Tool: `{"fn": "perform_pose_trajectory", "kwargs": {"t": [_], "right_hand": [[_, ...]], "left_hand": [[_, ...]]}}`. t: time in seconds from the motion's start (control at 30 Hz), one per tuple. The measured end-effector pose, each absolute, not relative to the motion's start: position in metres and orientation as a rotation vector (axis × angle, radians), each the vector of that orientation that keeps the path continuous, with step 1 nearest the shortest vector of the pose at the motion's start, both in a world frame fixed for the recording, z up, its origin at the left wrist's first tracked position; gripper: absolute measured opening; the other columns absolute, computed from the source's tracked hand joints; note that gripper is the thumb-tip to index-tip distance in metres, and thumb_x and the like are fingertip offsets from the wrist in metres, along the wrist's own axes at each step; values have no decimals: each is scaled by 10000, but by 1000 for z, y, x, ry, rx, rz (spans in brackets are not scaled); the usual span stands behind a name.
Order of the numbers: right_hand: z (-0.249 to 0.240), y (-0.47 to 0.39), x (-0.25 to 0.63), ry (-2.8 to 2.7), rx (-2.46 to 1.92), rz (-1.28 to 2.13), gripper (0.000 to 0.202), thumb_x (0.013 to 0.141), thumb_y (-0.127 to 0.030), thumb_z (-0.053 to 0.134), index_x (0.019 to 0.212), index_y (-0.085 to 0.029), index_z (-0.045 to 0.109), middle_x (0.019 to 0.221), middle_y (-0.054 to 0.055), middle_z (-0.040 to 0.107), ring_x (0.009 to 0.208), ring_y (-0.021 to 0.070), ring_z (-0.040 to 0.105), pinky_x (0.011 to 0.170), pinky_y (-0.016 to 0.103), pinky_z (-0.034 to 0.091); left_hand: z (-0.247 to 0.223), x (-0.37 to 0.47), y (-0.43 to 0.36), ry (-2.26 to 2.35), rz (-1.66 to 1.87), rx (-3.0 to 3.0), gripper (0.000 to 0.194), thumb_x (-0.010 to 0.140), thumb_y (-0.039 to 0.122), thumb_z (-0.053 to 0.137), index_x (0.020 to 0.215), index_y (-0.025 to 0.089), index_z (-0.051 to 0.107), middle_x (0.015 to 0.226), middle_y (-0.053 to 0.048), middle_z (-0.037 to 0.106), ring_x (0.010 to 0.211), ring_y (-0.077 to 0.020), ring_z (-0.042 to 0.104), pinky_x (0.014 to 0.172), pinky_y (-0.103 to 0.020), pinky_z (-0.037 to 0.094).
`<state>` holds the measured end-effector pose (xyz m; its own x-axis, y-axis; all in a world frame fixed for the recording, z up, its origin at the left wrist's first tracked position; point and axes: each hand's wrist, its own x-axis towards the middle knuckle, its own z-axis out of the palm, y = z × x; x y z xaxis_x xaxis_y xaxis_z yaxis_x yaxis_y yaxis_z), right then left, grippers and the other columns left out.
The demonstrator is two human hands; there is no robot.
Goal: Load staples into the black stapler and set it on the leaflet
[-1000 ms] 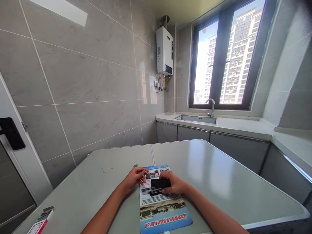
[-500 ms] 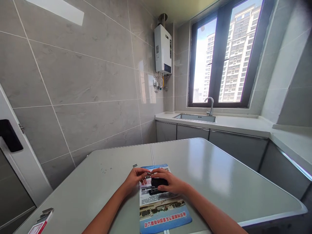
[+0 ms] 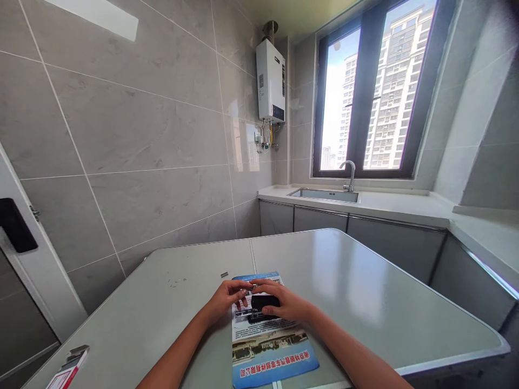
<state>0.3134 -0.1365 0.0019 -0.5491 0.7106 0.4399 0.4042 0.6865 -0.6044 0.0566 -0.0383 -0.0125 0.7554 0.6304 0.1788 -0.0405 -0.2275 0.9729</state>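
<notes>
An opened black stapler (image 3: 264,303) lies on a printed blue-and-white sheet (image 3: 275,373), its shiny metal magazine (image 3: 243,313) pointing left. My right hand (image 3: 287,305) is closed over the stapler, the thumb along its near side and the fingers reaching past its far side. Just left of it, my left hand (image 3: 225,300) has its thumb and fingers drawn together, with its fingertips meeting those of my right hand. Whatever small piece may be between these fingertips is too small and covered to name. A short grey strip of staples (image 3: 224,274) rests beyond my left hand.
Several loose staples (image 3: 177,282) are scattered on the grey table (image 3: 385,302) to the left. A red-and-white box (image 3: 70,368) with dark strips on it lies at the near left edge. Further back are a counter (image 3: 389,203), a sink and a faucet (image 3: 351,175).
The fingertips of both hands have shifted slightly against each other beyond the stapler. The stapler and the sheet stay where they were.
</notes>
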Motion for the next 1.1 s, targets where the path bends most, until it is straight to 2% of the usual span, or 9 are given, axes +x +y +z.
{"fn": "perform_pose_trajectory", "kwargs": {"t": [0.13, 0.33, 0.5, 0.67, 0.83, 0.9, 0.97, 1.03, 1.1], "right_hand": [[1, -136, 314, -2230, -880, 543, 549, 970, -529, 668, 1460, -292, 601, 1582, 117, 516, 1449, 293, 492, 1217, 488, 371], [1, -136, 315, -2192, -918, 519, 610, 943, -534, 704, 1493, -305, 572, 1577, 112, 519, 1450, 307, 486, 1215, 511, 364], [-1, -135, 316, -2181, -909, 532, 640, 940, -545, 707, 1515, -311, 551, 1591, 112, 501, 1455, 306, 478, 1215, 508, 360], [-1, -134, 317, -2116, -906, 566, 669, 914, -598, 719, 1495, -303, 568, 1592, 118, 497, 1442, 313, 489, 1204, 518, 368], [-4, -128, 321, -1980, -948, 588, 591, 955, -603, 655, 1438, -265, 615, 1561, 138, 525, 1370, 310, 544, 1116, 487, 455], [-9, -121, 326, -1901, -1030, 569, 557, 952, -579, 660, 1403, -252, 637, 1541, 141, 537, 1239, 281, 623, 1032, 450, 512], [-16, -113, 333, -1813, -1149, 540, 521, 947, -554, 655, 1363, -240, 654, 1521, 139, 547, 1076, 240, 671, 921, 413, 557], [-22, -106, 342, -1734, -1276, 485, 476, 957, -521, 618, 1336, -236, 658, 1504, 128, 556, 991, 219, 675, 871, 404, 568], [-27, -102, 352, -1709, -1431, 390, 449, 965, -466, 582, 1338, -227, 651, 1485, 121, 570, 1031, 231, 668, 933, 422, 553]], "left_hand": [[-13, 57, -39, 436, 668, 1709, 451, 899, 488, 762, 1190, 144, 764, 815, -74, 731, 714, -163, 672, 676, -291, 564], [-7, 57, -44, 427, 668, 1725, 522, 894, 489, 766, 1315, 184, 723, 1098, -132, 744, 858, -195, 677, 723, -323, 595], [-3, 56, -47, 436, 681, 1720, 546, 886, 512, 765, 1322, 186, 722, 1034, -118, 749, 816, -184, 662, 711, -321, 587], [-3, 58, -45, 454, 725, 1716, 530, 885, 527, 748, 1299, 197, 723, 1246, -149, 702, 840, -178, 647, 685, -308, 585], [-9, 58, -33, 655, 856, 1750, 528, 865, 579, 720, 1181, 157, 732, 970, -84, 714, 674, -139, 592, 584, -246, 483], [-11, 53, -27, 809, 933, 1916, 397, 915, 530, 657, 1039, 164, 752, 866, -58, 707, 676, -154, 588, 632, -263, 469], [-12, 45, -20, 994, 999, 2155, 293, 966, 425, 579, 943, 191, 754, 866, -58, 710, 777, -196, 623, 741, -300, 487], [-15, 37, -12, 1175, 1012, 2351, 258, 983, 319, 525, 952, 204, 755, 953, -77, 716, 929, -238, 644, 877, -349, 495], [-19, 29, -4, 1319, 972, 2459, 263, 979, 246, 507, 1054, 191, 753, 1093, -113, 707, 1072, -267, 631, 995, -402, 482]]}}
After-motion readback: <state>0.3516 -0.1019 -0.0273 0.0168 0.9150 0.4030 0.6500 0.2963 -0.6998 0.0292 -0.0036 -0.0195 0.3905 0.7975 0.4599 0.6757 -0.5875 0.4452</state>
